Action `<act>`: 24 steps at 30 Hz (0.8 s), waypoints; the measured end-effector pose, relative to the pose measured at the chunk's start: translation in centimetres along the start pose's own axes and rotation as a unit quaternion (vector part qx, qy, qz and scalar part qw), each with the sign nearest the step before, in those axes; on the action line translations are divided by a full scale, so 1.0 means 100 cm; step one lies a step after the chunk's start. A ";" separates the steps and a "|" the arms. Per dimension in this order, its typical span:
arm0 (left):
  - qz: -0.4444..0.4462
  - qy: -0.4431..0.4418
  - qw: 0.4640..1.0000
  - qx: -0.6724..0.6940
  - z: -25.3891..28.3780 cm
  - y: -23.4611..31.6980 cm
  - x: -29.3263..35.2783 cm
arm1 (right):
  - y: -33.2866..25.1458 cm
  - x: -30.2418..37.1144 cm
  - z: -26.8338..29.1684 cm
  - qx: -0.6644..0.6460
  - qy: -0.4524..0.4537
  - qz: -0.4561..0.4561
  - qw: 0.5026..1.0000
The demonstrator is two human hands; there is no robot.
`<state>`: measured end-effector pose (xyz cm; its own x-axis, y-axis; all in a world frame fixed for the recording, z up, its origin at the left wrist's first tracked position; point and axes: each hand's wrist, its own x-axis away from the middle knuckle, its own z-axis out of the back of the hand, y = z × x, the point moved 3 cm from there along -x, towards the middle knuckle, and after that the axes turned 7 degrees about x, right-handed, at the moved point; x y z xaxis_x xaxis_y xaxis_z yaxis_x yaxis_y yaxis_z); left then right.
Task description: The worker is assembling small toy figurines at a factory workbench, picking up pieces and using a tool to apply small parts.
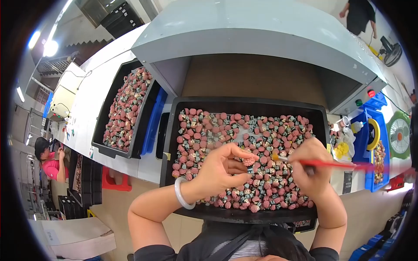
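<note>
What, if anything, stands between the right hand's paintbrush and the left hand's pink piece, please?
Nothing visible: only a gap over the black tray separates the paintbrush tip from the pink knobbly piece in the left hand.

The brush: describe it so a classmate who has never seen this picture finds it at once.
Find the large black tray, then the person's right hand above its right side. The brush passes through that hand, bristles toward the left, red handle toward the right. Its long, straight shape sets it apart from the small, knobbly pink pieces in the tray.
</note>
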<state>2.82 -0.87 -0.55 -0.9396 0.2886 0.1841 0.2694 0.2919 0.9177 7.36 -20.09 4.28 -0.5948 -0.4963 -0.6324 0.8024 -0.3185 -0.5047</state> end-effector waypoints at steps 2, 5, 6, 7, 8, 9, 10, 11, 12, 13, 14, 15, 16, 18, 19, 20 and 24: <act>-0.088 -0.031 0.995 -0.020 0.003 -0.001 -0.003 | -0.017 -0.005 -0.010 -0.039 -0.007 0.049 0.998; -0.101 -0.041 0.994 0.019 -0.004 -0.009 0.004 | -0.004 0.003 -0.009 -0.002 -0.071 -0.023 0.997; -0.103 -0.042 0.994 0.017 -0.003 -0.008 0.002 | 0.002 0.003 -0.003 -0.007 -0.033 -0.062 0.997; -0.078 -0.042 0.996 0.029 -0.003 -0.007 0.001 | 0.002 0.004 0.001 -0.047 -0.015 -0.109 0.993; -0.053 -0.043 0.997 0.041 -0.003 -0.006 0.000 | 0.002 0.003 -0.001 -0.068 -0.017 -0.099 0.993; -0.052 -0.045 0.997 0.039 -0.005 -0.002 -0.001 | 0.000 0.003 -0.003 -0.088 -0.019 -0.091 0.992; -0.021 -0.027 0.998 0.058 -0.007 0.001 -0.004 | 0.000 0.003 -0.004 -0.088 -0.016 -0.091 0.992; 0.010 -0.009 0.997 0.076 -0.008 0.002 -0.005 | 0.000 0.003 -0.006 -0.082 -0.016 -0.082 0.993; 0.007 -0.021 0.994 0.103 -0.007 -0.001 -0.006 | 0.001 0.002 -0.007 -0.077 -0.017 -0.072 0.994; 0.008 -0.021 0.995 0.101 -0.006 -0.001 -0.005 | 0.002 0.002 -0.007 -0.077 -0.015 -0.072 0.994; 0.029 -0.023 0.996 0.086 -0.005 0.000 -0.003 | 0.004 0.003 -0.006 -0.079 -0.006 -0.089 0.993; 0.050 -0.025 0.996 0.070 -0.006 0.003 -0.002 | 0.007 0.004 -0.004 -0.081 0.002 -0.105 0.991; 0.052 -0.025 0.996 0.069 -0.006 0.001 -0.002 | 0.008 0.005 -0.002 -0.083 -0.003 -0.106 0.991; 0.035 -0.058 0.992 0.104 -0.004 -0.001 -0.002 | 0.010 0.005 -0.001 -0.088 0.000 -0.111 0.990; 0.037 -0.059 0.992 0.103 -0.005 0.000 -0.002 | 0.011 0.005 0.000 -0.092 0.002 -0.115 0.989; 0.047 -0.053 0.989 0.129 -0.005 0.002 -0.001 | 0.012 0.005 -0.001 -0.092 0.004 -0.117 0.989; 0.006 -0.074 0.994 0.082 -0.003 0.000 -0.001 | 0.013 0.003 0.000 -0.100 0.012 -0.122 0.987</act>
<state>2.84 -1.15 -0.51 -0.8982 0.4201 0.1298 0.3227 0.4293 0.8436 8.21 -20.65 3.37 -0.7720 -0.4037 -0.4909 0.6110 -0.2589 -0.7481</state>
